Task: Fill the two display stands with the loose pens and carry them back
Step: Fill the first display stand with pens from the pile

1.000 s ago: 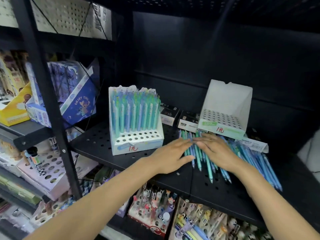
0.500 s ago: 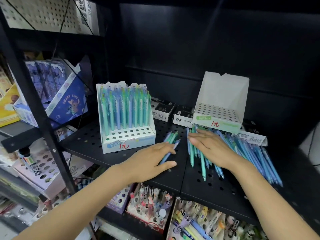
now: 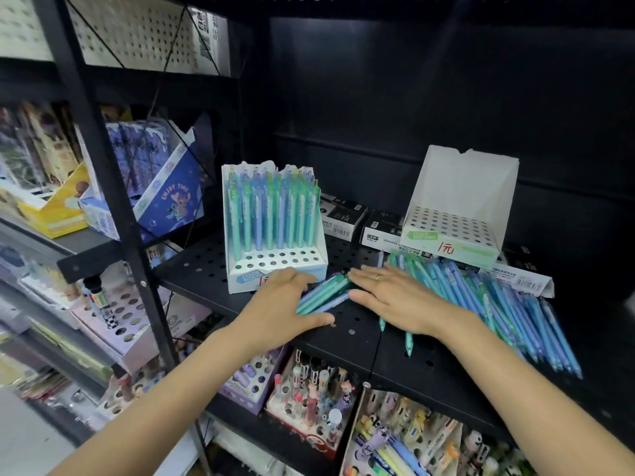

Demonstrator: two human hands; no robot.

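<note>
On the black perforated shelf stand two white display stands. The left stand holds several blue and green pens in its back rows; its front holes are bare. The right stand has no pens in it. Beside it, a big pile of loose pens spreads to the right. My left hand lies over a small bunch of pens just in front of the left stand, with its thumb stretched out. My right hand rests flat on the left edge of the pile.
Black-and-white small boxes lie behind and between the stands, and the right stand sits partly on a long flat box. A black upright post borders the shelf on the left. Further stationery displays fill the shelf below.
My left hand has slid a small bunch of pens leftward out of the pile, up to the front of the left stand. My right hand has stayed on the pile.
</note>
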